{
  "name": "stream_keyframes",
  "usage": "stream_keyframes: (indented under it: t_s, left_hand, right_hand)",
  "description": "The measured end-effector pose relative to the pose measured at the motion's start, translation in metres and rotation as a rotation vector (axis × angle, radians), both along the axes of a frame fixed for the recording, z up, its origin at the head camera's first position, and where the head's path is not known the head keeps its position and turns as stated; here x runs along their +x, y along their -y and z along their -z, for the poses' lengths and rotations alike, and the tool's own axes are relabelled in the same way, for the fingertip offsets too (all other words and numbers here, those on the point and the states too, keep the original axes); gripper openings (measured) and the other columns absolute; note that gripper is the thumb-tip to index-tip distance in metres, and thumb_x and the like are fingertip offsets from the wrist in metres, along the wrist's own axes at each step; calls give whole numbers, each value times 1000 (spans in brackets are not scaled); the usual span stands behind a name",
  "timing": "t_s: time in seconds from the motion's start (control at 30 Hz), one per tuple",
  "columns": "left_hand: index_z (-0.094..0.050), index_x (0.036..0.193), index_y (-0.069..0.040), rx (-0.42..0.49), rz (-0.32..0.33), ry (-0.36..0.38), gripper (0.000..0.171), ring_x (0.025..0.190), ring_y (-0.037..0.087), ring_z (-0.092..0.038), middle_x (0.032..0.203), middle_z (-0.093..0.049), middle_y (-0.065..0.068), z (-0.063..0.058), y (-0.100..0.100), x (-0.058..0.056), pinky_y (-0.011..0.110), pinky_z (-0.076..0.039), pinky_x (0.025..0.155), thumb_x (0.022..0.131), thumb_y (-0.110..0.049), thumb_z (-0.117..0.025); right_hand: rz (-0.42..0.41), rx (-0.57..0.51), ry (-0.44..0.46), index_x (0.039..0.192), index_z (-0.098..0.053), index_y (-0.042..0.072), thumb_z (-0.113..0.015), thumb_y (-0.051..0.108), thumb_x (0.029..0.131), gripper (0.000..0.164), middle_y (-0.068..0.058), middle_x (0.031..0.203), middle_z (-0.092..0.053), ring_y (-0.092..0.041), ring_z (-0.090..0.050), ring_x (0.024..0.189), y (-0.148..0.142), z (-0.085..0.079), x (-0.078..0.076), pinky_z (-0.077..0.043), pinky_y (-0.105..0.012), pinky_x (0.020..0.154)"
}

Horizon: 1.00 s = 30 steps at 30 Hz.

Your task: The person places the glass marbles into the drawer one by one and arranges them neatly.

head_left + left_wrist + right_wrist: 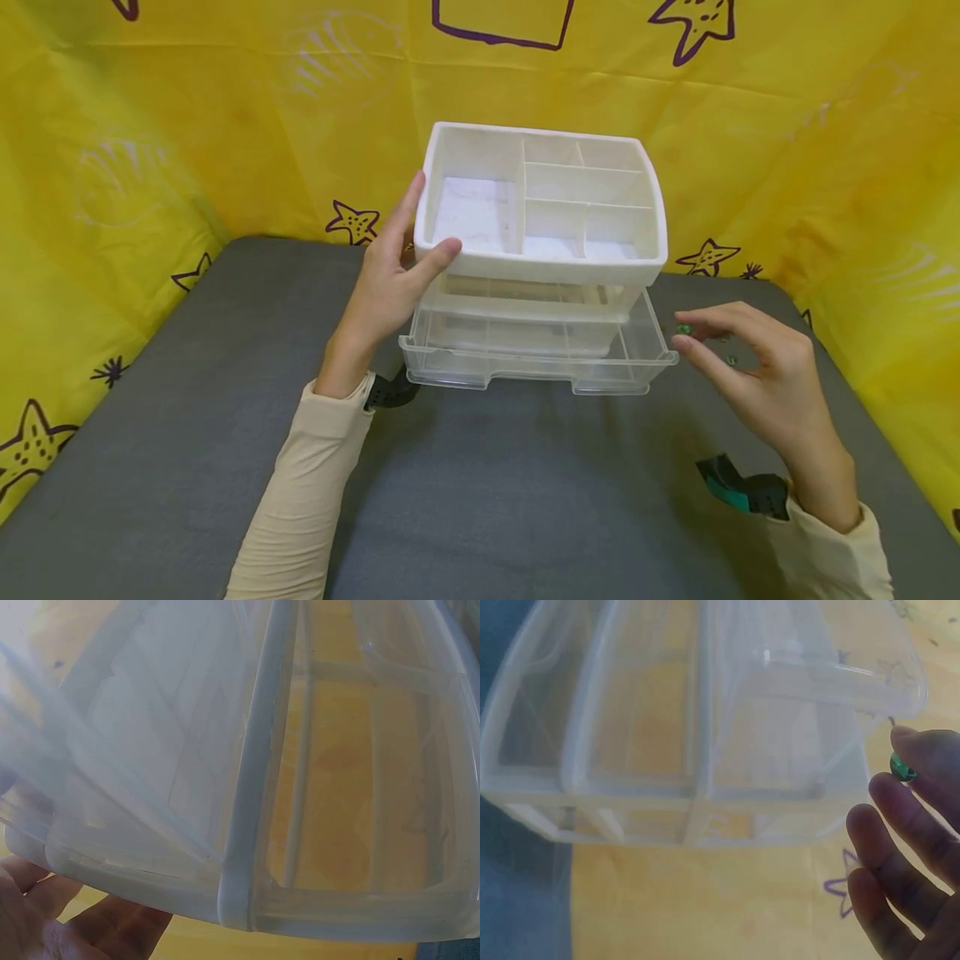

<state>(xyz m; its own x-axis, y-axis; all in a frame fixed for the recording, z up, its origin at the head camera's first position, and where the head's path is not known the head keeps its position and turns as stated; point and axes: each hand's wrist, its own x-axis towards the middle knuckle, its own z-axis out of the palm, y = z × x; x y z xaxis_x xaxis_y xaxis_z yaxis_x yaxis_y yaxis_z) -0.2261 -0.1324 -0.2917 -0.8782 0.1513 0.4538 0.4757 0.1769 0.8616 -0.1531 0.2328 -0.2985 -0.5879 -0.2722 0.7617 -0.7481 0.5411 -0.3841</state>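
A white desk organizer [540,265] with a divided top tray is in the middle of the head view. Its clear drawer [532,368] juts out at the front, below the tray. My left hand [378,292] grips the organizer's left side, thumb over the front corner of the rim and fingers along the side wall. Just right of the drawer's front corner, my right hand [768,375] pinches a small shiny green bead-like piece [903,768] between thumb and index finger. In the right wrist view its other fingers are spread and loosely bent.
A few more small green pieces [732,360] lie on the dark grey tabletop [487,500], partly behind the right hand. Yellow cloth [247,108] with drawn stars encloses the back and both sides. Dark straps show at both wrists.
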Motion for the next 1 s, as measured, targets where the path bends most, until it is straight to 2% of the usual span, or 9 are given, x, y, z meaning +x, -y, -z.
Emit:
stream_keyframes:
  t_s: [0.13,0.27,0.6,0.83,1.0]
  left_hand:
    - [-22,159,-30,-8,-3,2,76,119,21,-56,162,-29,-8,0,0,0,28,-51,94,97,-20,-64]
    - [-22,158,-30,-11,-6,-3,75,120,21,-56,162,-28,-8,0,-1,-1,27,-51,94,97,-20,-64]
    - [-21,159,-29,-3,-4,0,76,122,21,-55,162,-27,-9,0,0,-1,29,-50,97,97,-19,-64]
    - [-22,159,-30,-5,-7,-2,76,121,21,-55,162,-27,-9,0,0,-1,30,-51,96,97,-19,-64]
    - [-22,158,-30,-9,-13,-2,76,119,21,-56,162,-28,-9,0,0,-1,27,-51,94,97,-20,-64]
  right_hand:
    - [3,13,-16,94,-75,-5,-68,49,87,54,16,92,-69,6,-58,84,4,-7,-2,-42,-6,77]
    - [-10,32,-25,93,-76,-4,-67,50,87,55,9,86,-68,6,-56,80,7,-14,-4,-42,-6,76]
    - [-75,128,-5,98,-77,1,-63,48,91,49,-3,88,-72,3,-57,81,20,-28,-7,-42,-8,73]
    - [-116,191,-5,100,-77,5,-61,48,93,46,-4,89,-72,3,-57,84,30,-34,-9,-37,-11,65]
    - [-146,238,5,103,-76,7,-62,44,94,40,-1,91,-72,0,-59,87,36,-37,-10,-41,-9,73]
